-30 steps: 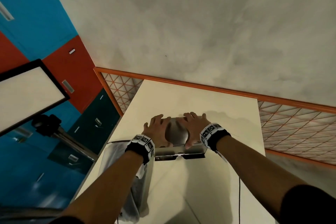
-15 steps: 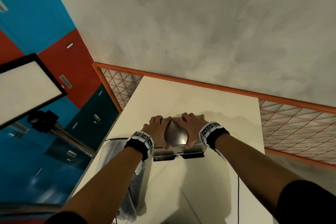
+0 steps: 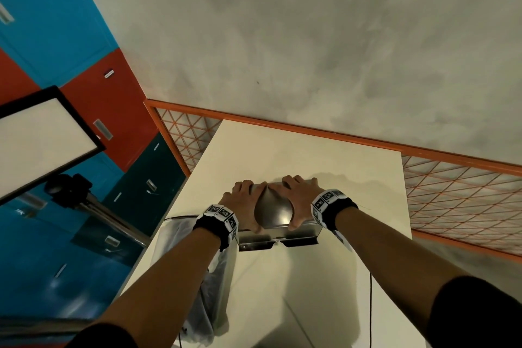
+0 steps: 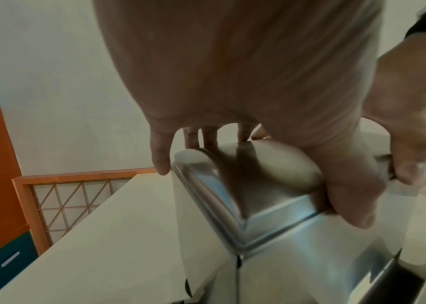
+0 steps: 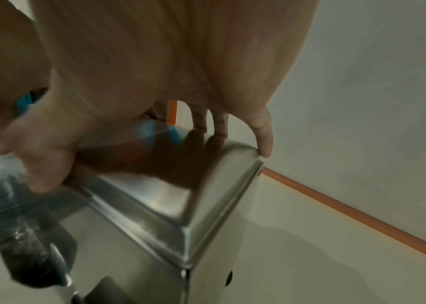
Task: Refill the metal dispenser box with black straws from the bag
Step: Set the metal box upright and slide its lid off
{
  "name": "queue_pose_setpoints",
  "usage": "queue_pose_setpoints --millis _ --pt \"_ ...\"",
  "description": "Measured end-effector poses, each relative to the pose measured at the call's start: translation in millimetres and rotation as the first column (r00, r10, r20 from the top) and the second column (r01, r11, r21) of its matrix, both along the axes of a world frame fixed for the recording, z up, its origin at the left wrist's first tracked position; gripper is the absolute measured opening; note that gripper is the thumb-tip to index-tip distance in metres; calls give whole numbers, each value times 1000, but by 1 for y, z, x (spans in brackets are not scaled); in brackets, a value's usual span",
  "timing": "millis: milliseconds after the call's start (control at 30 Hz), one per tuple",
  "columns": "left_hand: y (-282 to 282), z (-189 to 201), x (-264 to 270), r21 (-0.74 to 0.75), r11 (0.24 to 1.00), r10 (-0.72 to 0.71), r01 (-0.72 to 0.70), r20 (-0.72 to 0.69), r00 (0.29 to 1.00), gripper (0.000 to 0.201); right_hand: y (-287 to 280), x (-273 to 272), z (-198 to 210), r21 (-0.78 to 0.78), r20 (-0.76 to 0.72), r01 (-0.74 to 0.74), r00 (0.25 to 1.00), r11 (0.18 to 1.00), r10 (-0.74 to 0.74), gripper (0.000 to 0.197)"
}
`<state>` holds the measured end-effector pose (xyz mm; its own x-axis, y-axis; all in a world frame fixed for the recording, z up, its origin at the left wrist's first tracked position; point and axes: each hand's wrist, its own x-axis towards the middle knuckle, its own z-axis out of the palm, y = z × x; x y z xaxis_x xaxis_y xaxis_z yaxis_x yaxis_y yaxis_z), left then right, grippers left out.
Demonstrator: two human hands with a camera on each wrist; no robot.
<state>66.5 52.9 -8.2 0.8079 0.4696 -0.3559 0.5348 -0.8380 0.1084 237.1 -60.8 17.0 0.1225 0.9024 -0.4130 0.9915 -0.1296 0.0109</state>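
Both hands are clamped on the lid point(image 3: 273, 210) of the metal box point(image 3: 278, 236): left hand point(image 3: 240, 205) and right hand point(image 3: 298, 200) drape fingers over the back edge with thumbs hooked under the front lip. It looks stiff, smooth and slippery, so gripping the rims seems smart. The box sits mid-desk point(image 3: 324, 277), wall behind, with the bag point(image 3: 209, 277) just left at the desk edge and open room on the right.
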Motion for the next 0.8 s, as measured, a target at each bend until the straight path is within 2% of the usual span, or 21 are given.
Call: queue_pose_setpoints --millis 233,433,667,800 --pt "-3 7 -2 37 999 -5 4 32 999 124 -5 1 2 30 -16 2 1000 1000 -1 127" --pt "-14 11 -19 41 999 6 -8 63 998 123 -17 -7 8 63 30 -40 999 997 38 127" --pt "-48 13 -64 -65 998 -10 16 99 995 124 -65 -32 9 105 31 -71 997 992 68 125" --pt "-90 1 -84 -88 995 -32 43 113 993 124 -109 -48 -10 101 29 -76 997 992 74 124"
